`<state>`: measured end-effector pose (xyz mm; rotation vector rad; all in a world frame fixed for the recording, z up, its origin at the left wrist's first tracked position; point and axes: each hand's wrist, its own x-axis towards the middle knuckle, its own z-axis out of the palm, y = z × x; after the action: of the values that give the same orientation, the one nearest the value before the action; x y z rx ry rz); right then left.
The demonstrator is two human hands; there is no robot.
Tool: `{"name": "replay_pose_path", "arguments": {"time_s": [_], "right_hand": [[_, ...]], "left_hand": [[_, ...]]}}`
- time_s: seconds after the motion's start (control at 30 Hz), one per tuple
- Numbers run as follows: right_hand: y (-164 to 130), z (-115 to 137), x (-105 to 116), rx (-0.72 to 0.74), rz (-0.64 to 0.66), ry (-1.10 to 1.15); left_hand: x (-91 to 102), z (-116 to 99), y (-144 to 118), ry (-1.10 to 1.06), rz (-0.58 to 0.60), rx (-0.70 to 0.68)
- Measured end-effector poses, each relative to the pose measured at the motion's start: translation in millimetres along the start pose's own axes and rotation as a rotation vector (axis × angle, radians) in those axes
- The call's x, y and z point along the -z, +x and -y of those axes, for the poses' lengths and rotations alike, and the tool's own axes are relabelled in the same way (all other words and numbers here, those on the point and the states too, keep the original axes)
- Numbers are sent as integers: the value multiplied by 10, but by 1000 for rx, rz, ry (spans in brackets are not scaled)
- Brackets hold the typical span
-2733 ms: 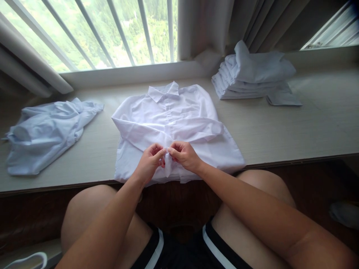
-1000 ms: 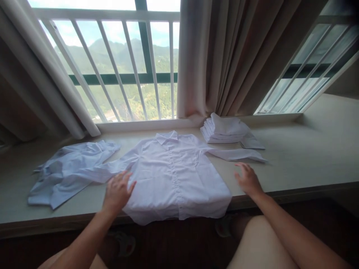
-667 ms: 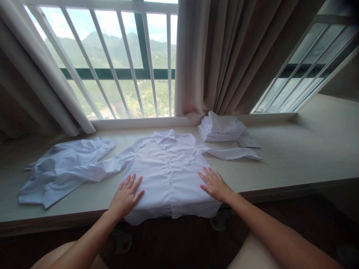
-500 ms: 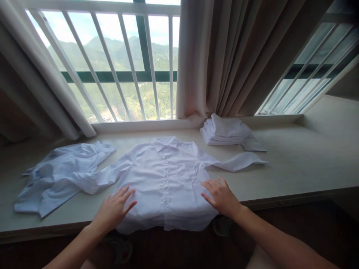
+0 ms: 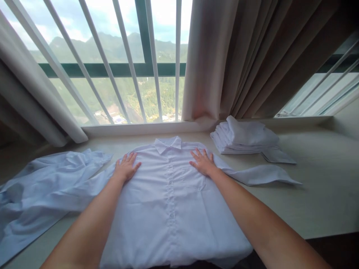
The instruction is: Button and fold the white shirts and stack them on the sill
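Lying face up on the window ledge (image 5: 322,179), the buttoned white shirt (image 5: 168,209) has a crumpled shirt (image 5: 42,186) to its left. The left hand (image 5: 126,168) and right hand (image 5: 202,163) press flat, fingers spread, gripping nothing, below its collar. To its right sit folded shirts (image 5: 246,140). Light, limp and creasing easily, it looks best pinched at the shoulders.

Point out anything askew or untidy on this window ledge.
The crumpled shirt at the left lies bunched and wrinkled, unlike the neat folded stack. The left hand and right hand lie flat on the buttoned shirt.
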<state>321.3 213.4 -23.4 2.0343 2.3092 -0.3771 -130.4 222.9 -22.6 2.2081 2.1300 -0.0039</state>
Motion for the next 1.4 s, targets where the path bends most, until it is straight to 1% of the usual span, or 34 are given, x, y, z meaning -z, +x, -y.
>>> {"name": "replay_pose_path", "arguments": {"time_s": [0.1, 0.2, 0.3, 0.37, 0.43, 0.47, 0.53, 0.57, 0.6, 0.63, 0.67, 0.7, 0.73, 0.77, 0.8, 0.83, 0.87, 0.9, 0.93, 0.97, 1.0, 1.03, 1.07, 1.13, 1.2, 1.27, 1.3, 1.4], "right_hand": [[212, -10, 20, 16, -13, 15], [234, -73, 6, 73, -56, 41], [200, -182, 3, 117, -111, 93], [204, -223, 47, 107, -120, 135], [180, -195, 141, 96, -153, 167], [129, -150, 202, 112, -204, 179], [-105, -16, 332, 204, -370, 200], [-300, 58, 386, 265, -454, 214], [-548, 125, 423, 322, -525, 236], [-842, 175, 435, 362, -565, 265], [-1172, 203, 415, 379, -569, 300], [-1526, 205, 359, 372, -564, 353], [-1890, 181, 264, 328, -544, 427], [-2250, 133, 133, 233, -528, 520], [-2592, 65, -29, 104, -525, 631], [-2906, -16, -212, -31, -515, 746], [-3181, -104, -406, -154, -467, 861], [-3409, -194, -596, -263, -375, 956], [-3587, -276, -771, -355, -218, 1000], [-3712, -347, -920, -422, -52, 991], [-3788, -399, -1035, -468, 59, 975], [-3819, -431, -1114, -457, 88, 971], [-3814, -440, -1158, -419, 76, 973], [-3735, -405, -1164, -311, -1, 997], [-3630, -336, -1118, -239, -30, 999], [-3557, -291, -1087, -231, -19, 970], [-3543, -287, -1089, -245, -15, 945], [-3598, -333, -1169, -297, -7, 865]], "left_hand": [[26, 40, 222, -13, 29, -14], [52, 134, 273, -46, 36, -76], [100, 343, 229, -123, 46, -191], [177, 471, 177, -183, 65, -207], [303, 501, 73, -199, 22, -195], [383, 464, -16, -190, -28, -196], [562, 286, -296, -168, -165, -231], [651, 161, -493, -166, -229, -240], [732, 28, -728, -173, -277, -231], [798, -100, -999, -181, -298, -221], [843, -208, -1300, -215, -273, -174], [862, -286, -1625, -250, -209, -92], [851, -325, -1963, -283, -91, -17], [809, -324, -2305, -339, 74, 51], [737, -285, -2636, -410, 264, 142], [638, -217, -2945, -465, 432, 277], [522, -132, -3221, -474, 547, 428], [397, -46, -3453, -479, 622, 502], [275, 29, -3638, -503, 648, 538], [166, 81, -3771, -535, 623, 560], [78, 106, -3856, -590, 568, 569], [16, 102, -3899, -656, 515, 564], [-21, 74, -3907, -719, 465, 569], [-29, -15, -3860, -830, 386, 566], [6, -83, -3797, -890, 310, 503], [41, -77, -3770, -848, 260, 400], [51, -46, -3777, -792, 261, 360], [49, 102, -3867, -618, 318, 333]]}}
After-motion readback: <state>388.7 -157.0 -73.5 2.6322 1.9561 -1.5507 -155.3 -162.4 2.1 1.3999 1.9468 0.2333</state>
